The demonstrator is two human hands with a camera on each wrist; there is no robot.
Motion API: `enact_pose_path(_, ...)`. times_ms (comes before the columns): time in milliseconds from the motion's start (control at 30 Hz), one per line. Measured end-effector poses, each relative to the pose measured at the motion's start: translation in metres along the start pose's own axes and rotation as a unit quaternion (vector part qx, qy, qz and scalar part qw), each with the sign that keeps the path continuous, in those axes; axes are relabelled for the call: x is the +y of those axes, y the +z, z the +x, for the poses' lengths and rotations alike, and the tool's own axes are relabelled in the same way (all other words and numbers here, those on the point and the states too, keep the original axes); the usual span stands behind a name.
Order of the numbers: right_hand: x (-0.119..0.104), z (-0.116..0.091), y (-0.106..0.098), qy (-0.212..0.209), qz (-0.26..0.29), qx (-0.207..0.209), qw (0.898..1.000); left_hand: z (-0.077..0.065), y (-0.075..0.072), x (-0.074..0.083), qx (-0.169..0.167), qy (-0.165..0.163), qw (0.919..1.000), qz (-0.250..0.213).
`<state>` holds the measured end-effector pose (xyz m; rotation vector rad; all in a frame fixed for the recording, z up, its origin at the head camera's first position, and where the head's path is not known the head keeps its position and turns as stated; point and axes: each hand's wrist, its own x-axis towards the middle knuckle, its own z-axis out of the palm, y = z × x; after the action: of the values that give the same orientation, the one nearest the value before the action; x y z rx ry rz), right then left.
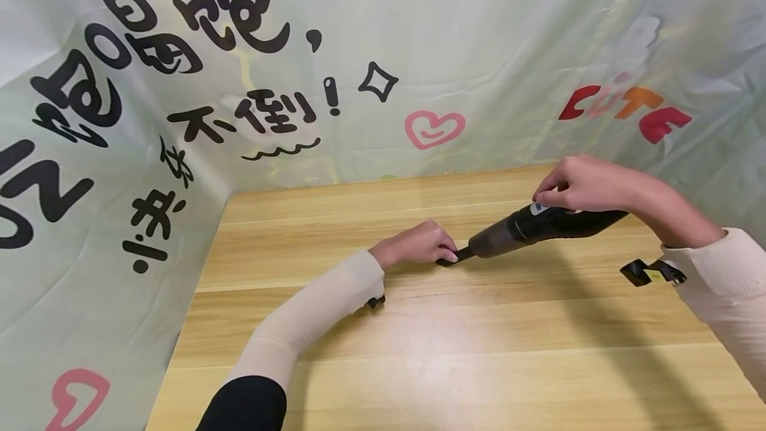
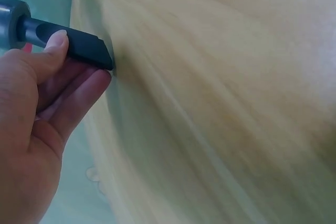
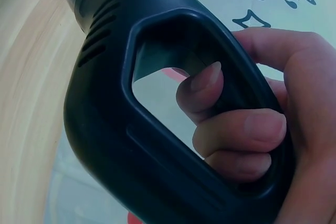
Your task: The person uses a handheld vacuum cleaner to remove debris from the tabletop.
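Observation:
A black handheld vacuum cleaner point(image 1: 541, 223) slants over the wooden table, its translucent dust cup point(image 1: 495, 238) pointing left and down. My right hand point(image 1: 589, 185) grips its loop handle point(image 3: 239, 59) from above, with fingers curled through the opening in the right wrist view. At the front end sits a flat black crevice nozzle point(image 2: 86, 48) with a slanted tip. Between thumb and fingers, my left hand point(image 1: 421, 243) pinches this nozzle close over the tabletop. The left thumb lies on the nozzle's side in the left wrist view, and the fingers lie beneath it.
The light wooden table point(image 1: 419, 364) spreads under both arms. Pale printed cloth point(image 1: 359, 12) with black characters and a pink heart point(image 1: 435, 130) hangs behind and along the left side. Small black devices sit at both wrists, one at the right cuff point(image 1: 652, 273).

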<state>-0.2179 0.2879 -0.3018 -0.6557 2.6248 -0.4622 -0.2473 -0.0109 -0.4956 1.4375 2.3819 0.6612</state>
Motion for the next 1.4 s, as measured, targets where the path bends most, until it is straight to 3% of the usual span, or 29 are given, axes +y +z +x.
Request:
enact_pose_path(300, 0.014, -0.005, 0.009, 0.017, 0.013, 0.006, 1.0, -0.007, 0.002, 0.005, -0.002, -0.006, 0.9994, 0.035)
enact_pose_path(667, 0.029, -0.006, 0.025, 0.055, 0.121, 0.002, 0.991, -0.025, -0.008, 0.004, 0.001, -0.024, 0.9996, 0.012)
enact_pose_path(1000, 0.023, 0.004, 0.037, 0.061, 0.155, 0.012, 0.986, -0.04, -0.03, -0.013, -0.003, -0.034, 0.9994, -0.003)
enact_pose_path(1400, -0.005, 0.031, 0.042, 0.055, 0.145, 0.048, 0.987, -0.054, -0.058, -0.043, 0.006, -0.098, 0.995, -0.016)
